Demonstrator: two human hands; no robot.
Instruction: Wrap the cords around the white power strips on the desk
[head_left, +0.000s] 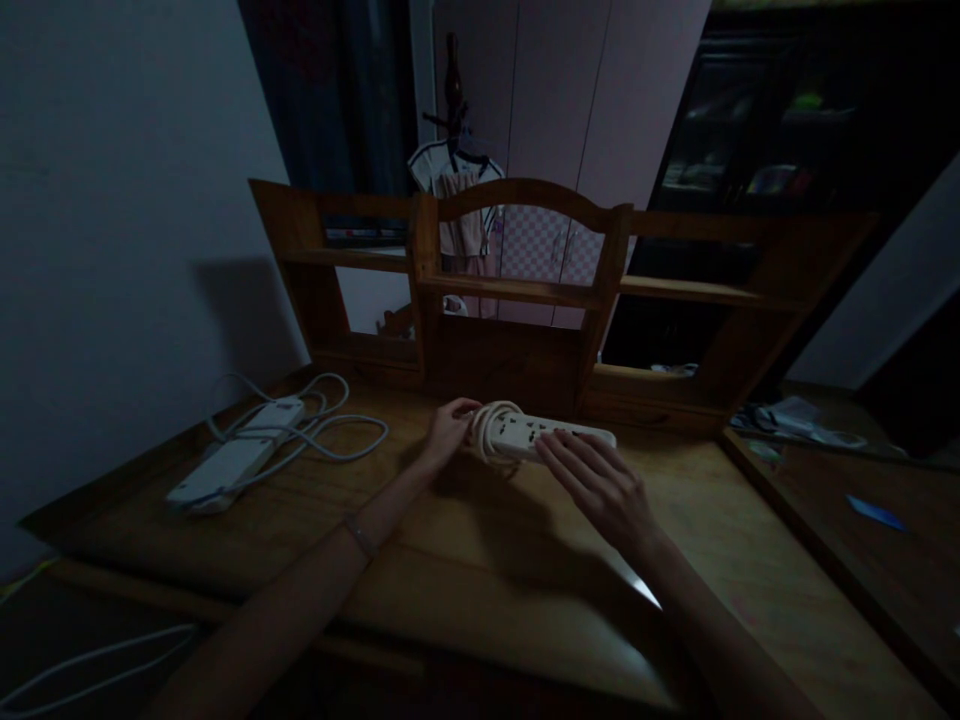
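A white power strip (517, 434) is held above the wooden desk (450, 560), its socket face turned toward me. Its cord (491, 425) is wound in several loops around the left end. My right hand (600, 490) grips the strip's right part, fingers lying across the front. At the coiled end, my left hand (448, 430) is closed with its fingertips at the cord loops; what exactly they pinch is partly hidden. Off to the left, a second white power strip (236, 460) rests on the desk with its cord (337, 440) loosely looped over and around it.
A wooden shelf unit (517, 290) stands along the desk's back edge. The wall (135, 250) borders the left side. On a lower surface at right lie a blue card-like item (876, 512) and some white items (799, 415). A white cable loop (97, 650) shows at lower left.
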